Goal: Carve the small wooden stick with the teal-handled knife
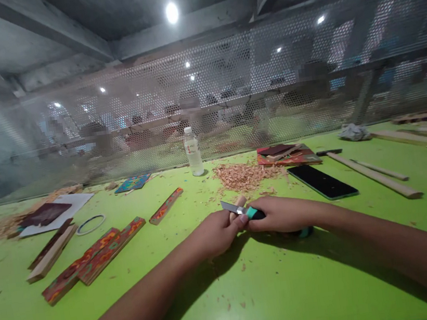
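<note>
Near the middle of the green table, my right hand (271,214) is closed around the black and teal handle of a utility knife (258,213). Its blade points left and away from me. My left hand (220,232) grips a small piece of wood (241,200), whose pale rounded end sticks out just behind the blade. The left thumb rests close to the knife, by the base of the blade. Most of the wood is hidden by the blade and fingers. Just beyond both hands lies a heap of wood shavings (241,175).
A water bottle (193,152) stands before the perforated screen (145,121). To the right lie a phone (322,181), a hammer (376,175) and a patterned board (303,154). Patterned wood strips (111,249), a ring (91,225) and sandpaper (47,213) are on the left.
</note>
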Action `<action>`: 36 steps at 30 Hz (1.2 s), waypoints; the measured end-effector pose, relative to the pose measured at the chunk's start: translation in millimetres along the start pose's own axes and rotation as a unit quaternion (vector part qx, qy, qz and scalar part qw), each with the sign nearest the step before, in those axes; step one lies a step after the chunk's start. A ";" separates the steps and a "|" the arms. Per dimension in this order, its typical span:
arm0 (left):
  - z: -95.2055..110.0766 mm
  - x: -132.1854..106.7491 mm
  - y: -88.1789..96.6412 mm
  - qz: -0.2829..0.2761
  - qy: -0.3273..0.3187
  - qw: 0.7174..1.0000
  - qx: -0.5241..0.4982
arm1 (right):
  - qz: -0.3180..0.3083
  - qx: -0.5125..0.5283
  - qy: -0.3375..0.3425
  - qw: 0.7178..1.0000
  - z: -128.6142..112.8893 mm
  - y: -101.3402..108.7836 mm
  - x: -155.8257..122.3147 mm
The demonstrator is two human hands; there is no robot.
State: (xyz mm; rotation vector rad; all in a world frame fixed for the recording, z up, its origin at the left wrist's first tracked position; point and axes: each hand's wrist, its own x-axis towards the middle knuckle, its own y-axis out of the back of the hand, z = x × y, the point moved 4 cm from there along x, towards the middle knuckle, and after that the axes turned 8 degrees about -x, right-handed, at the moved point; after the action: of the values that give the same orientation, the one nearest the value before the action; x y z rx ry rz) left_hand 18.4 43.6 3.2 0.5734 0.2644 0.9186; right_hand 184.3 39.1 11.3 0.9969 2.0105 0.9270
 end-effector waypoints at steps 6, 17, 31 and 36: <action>0.4 -0.2 -0.1 -0.003 0.011 1.000 0.007 | 0.004 -0.008 -0.004 1.000 2.4 -2.0 0.9; -6.8 2.5 -3.2 0.022 0.040 0.998 -0.039 | 0.126 -0.089 0.005 0.988 6.3 8.4 8.9; -7.3 1.1 -3.7 0.047 0.031 0.993 -0.109 | 0.143 -0.084 0.000 0.986 13.8 13.1 10.8; -8.9 1.7 -4.3 0.051 0.028 0.992 -0.115 | 0.140 -0.082 -0.004 0.987 11.4 12.3 9.3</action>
State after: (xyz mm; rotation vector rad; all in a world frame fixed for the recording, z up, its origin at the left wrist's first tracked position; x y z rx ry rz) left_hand 18.3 46.1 -6.5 0.3510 0.1774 1.0494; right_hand 193.6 55.8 13.2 1.2061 1.7821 1.2151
